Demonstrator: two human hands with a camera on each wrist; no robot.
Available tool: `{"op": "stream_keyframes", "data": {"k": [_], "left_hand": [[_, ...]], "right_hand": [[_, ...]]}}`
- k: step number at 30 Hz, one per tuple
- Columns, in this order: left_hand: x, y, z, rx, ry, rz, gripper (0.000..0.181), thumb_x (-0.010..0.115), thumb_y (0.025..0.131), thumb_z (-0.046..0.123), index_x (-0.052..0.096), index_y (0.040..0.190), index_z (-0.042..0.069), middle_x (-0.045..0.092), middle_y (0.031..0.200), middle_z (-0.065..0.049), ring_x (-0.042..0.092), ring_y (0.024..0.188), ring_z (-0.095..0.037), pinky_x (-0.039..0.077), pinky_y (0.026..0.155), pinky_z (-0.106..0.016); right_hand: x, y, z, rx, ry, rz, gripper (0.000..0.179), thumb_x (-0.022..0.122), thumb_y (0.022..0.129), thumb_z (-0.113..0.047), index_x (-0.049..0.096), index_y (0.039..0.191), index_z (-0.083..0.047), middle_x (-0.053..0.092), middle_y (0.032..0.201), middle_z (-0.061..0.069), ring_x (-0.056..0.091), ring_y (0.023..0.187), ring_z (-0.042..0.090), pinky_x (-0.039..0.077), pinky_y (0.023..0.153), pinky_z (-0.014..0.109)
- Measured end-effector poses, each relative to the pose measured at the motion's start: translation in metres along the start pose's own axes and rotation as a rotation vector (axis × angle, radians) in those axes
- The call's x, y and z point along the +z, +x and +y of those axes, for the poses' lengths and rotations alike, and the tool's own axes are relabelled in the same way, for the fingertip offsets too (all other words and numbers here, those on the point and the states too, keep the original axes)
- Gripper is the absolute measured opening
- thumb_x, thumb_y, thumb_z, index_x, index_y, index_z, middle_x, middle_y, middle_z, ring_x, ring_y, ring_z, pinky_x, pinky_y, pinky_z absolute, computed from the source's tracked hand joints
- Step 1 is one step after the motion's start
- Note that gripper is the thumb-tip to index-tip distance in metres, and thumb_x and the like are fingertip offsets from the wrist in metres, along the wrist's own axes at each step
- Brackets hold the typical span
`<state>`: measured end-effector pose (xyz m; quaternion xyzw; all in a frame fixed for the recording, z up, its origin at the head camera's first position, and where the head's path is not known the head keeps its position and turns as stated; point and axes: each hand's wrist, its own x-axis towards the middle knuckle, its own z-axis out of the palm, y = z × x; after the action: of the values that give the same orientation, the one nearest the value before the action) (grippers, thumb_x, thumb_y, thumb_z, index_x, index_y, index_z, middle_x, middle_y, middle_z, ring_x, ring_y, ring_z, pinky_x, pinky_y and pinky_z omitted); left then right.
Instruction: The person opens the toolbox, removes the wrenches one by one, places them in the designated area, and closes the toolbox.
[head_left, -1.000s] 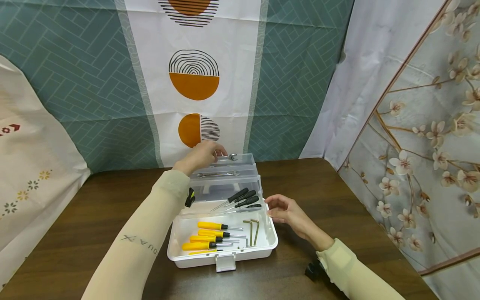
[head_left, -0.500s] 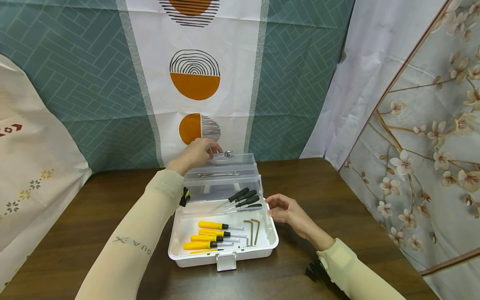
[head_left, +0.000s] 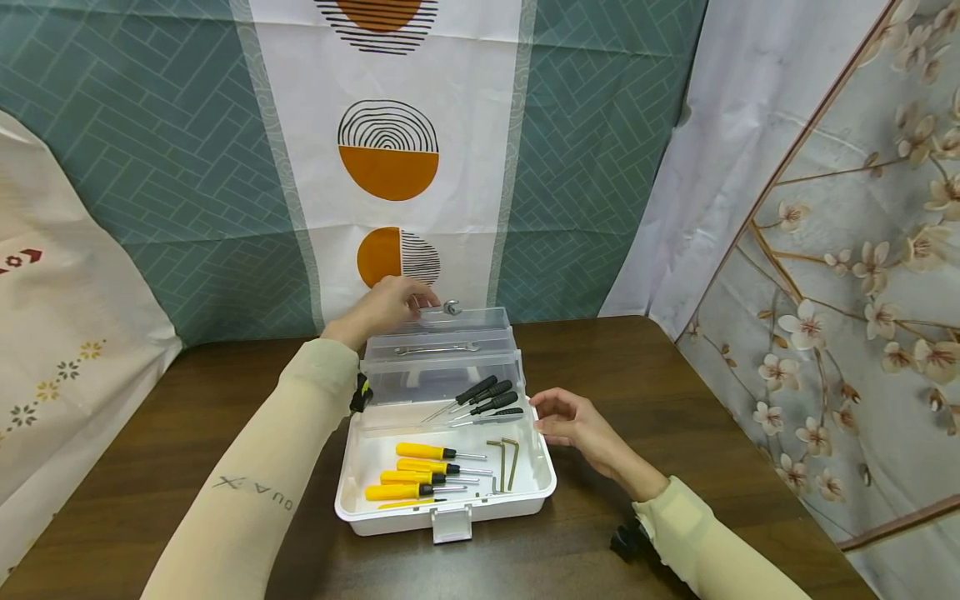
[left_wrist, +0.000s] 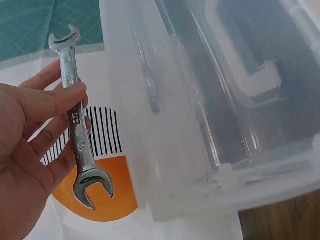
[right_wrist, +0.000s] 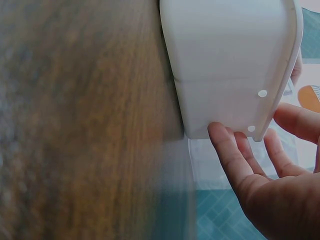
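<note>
My left hand point(head_left: 386, 304) pinches a shiny double open-end wrench point(left_wrist: 80, 117) between thumb and fingers, above the back of the raised clear lid point(left_wrist: 175, 90). Both its jaws show in the left wrist view. Below the hand stands a white toolbox point(head_left: 352, 475), opened out with stepped clear trays behind it. At its back right corner my right hand point(head_left: 581, 425) holds on loosely, thumb at the rim and fingertips point(right_wrist: 218, 131) against the end wall. Another wrench point(head_left: 437, 348) lies in a clear tray just below the left hand.
Yellow-handled screwdrivers point(head_left: 420, 452) and brass hex keys point(head_left: 513, 465) lie in the box. Black-handled screwdrivers point(head_left: 495, 402) rest in the clear tray across its back. A front latch point(head_left: 452, 527) hangs down. The brown table point(head_left: 615, 367) ends at a curtained wall.
My left hand has moved a little to the left with the wrench, its end drawing away from the tray's right side. The right hand and the toolbox have not moved.
</note>
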<state>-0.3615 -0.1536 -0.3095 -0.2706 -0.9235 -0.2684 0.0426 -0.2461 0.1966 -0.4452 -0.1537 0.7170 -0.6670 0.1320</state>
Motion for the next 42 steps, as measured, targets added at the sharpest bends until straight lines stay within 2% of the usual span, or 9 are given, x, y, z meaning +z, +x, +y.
{"op": "stream_keyframes", "data": {"k": [7,12,19,21,30,35,42], "left_hand": [[-0.005,-0.006,0.0,-0.022,0.004,-0.001,0.034,0.063,0.093,-0.013,0.078,0.117,0.006,0.074,0.111,-0.014,0.067,0.099,-0.031,0.056,0.094,-0.048],[-0.008,-0.009,-0.003,-0.021,0.025,-0.006,0.035,0.062,0.093,-0.014,0.078,0.116,0.008,0.074,0.111,-0.016,0.067,0.101,-0.032,0.056,0.095,-0.048],[-0.02,-0.016,-0.008,-0.045,0.002,0.005,0.041,0.054,0.093,-0.017,0.076,0.122,0.003,0.073,0.119,-0.017,0.067,0.103,-0.033,0.057,0.096,-0.049],[-0.024,-0.018,-0.01,-0.056,-0.002,0.008,0.039,0.056,0.094,-0.016,0.075,0.122,0.003,0.072,0.119,-0.019,0.066,0.105,-0.033,0.056,0.097,-0.05],[-0.031,-0.035,-0.023,-0.074,0.038,0.021,0.039,0.056,0.093,-0.018,0.076,0.12,0.003,0.074,0.114,-0.016,0.068,0.096,-0.032,0.058,0.092,-0.049],[-0.034,-0.044,-0.029,-0.074,0.052,0.029,0.04,0.055,0.093,-0.018,0.075,0.121,0.002,0.072,0.113,-0.016,0.067,0.096,-0.031,0.058,0.091,-0.05],[-0.04,-0.058,-0.04,-0.094,0.0,0.066,0.035,0.059,0.095,-0.015,0.075,0.121,0.002,0.07,0.11,-0.019,0.063,0.101,-0.034,0.057,0.091,-0.053]], "right_hand": [[0.001,0.0,-0.001,0.01,0.002,0.008,0.045,0.072,0.092,0.002,0.053,0.133,0.009,0.064,0.115,0.012,0.068,0.098,0.016,0.06,0.084,0.031],[0.001,-0.001,-0.002,0.008,0.012,-0.002,0.047,0.071,0.092,0.003,0.052,0.134,0.011,0.063,0.114,0.014,0.068,0.097,0.016,0.06,0.084,0.031],[-0.001,-0.001,-0.002,0.012,0.005,0.013,0.046,0.071,0.092,0.002,0.054,0.134,0.009,0.064,0.115,0.011,0.066,0.099,0.017,0.06,0.085,0.033],[-0.001,-0.001,-0.002,0.012,0.004,0.017,0.046,0.071,0.092,0.002,0.054,0.134,0.009,0.064,0.115,0.01,0.066,0.099,0.017,0.06,0.085,0.033],[0.001,0.0,0.0,0.007,0.007,0.007,0.047,0.072,0.092,0.001,0.053,0.133,0.01,0.063,0.114,0.012,0.066,0.098,0.016,0.06,0.084,0.032],[0.0,0.001,0.001,0.018,0.002,0.022,0.044,0.072,0.092,0.0,0.055,0.132,0.007,0.064,0.115,0.01,0.066,0.1,0.017,0.06,0.085,0.033],[0.001,0.002,0.001,0.02,-0.001,0.024,0.043,0.071,0.092,0.0,0.055,0.132,0.007,0.064,0.115,0.01,0.066,0.1,0.018,0.06,0.085,0.033]]}}
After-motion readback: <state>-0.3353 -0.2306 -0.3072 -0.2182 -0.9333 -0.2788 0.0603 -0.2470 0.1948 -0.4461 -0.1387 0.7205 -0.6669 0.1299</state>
